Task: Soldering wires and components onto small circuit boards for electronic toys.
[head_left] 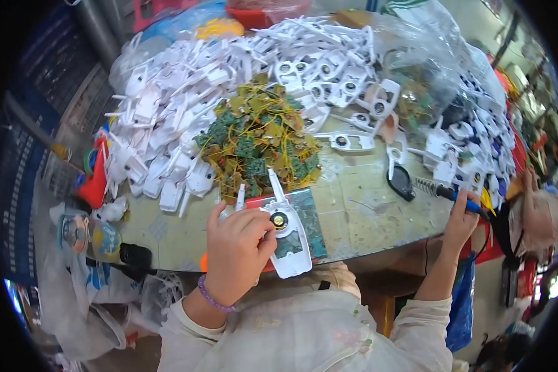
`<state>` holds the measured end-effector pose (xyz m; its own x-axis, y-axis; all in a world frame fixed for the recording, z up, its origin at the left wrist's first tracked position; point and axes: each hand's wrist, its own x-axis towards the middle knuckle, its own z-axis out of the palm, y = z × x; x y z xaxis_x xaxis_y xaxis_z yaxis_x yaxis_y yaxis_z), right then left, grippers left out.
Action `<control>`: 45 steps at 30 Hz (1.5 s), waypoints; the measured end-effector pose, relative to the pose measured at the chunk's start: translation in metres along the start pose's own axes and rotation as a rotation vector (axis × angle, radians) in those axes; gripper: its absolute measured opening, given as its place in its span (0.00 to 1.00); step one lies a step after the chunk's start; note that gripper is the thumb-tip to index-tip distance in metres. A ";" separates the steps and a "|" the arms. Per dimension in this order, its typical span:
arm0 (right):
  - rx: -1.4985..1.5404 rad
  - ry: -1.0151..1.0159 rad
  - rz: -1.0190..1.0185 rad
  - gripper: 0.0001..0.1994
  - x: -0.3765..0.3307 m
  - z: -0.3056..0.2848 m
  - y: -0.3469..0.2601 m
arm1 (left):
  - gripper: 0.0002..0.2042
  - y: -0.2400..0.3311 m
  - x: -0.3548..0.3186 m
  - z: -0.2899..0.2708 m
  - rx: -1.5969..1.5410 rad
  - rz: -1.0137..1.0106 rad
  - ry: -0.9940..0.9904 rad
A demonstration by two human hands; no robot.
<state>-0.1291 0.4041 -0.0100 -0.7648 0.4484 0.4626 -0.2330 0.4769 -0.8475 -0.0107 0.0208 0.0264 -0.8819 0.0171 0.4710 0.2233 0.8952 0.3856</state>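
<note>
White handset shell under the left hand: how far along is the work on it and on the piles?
Done: nothing visibly finished. In hand: left hand steadies the white handset shell; right hand holds the soldering iron away. Left: the green circuit boards and white shells.

I see even, bright daylight across the table (366, 211), with soft, short shadows under the hands. Glare washes out the white plastic shells (186, 93) and the clear bag (428, 68). Fisheye bending curves the table edge, and a black rim frames the corners. The outer margins look smeared.
</note>
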 end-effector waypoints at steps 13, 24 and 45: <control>0.159 -0.452 -0.688 0.13 -0.162 0.060 -0.050 | 0.09 -0.006 0.001 -0.013 -0.157 -0.012 0.037; 0.210 -0.807 -1.020 0.20 -0.159 0.094 -0.110 | 0.12 -0.058 -0.035 -0.023 -0.270 -0.336 -0.024; 0.398 -0.817 -0.985 0.18 -0.168 0.118 -0.136 | 0.13 -0.084 -0.024 0.000 -0.914 -0.709 -0.083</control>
<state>-0.0399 0.1748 -0.0032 -0.2831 -0.5963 0.7512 -0.9416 0.0238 -0.3359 -0.0081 -0.0548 -0.0179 -0.9461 -0.3004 -0.1210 -0.1456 0.0606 0.9875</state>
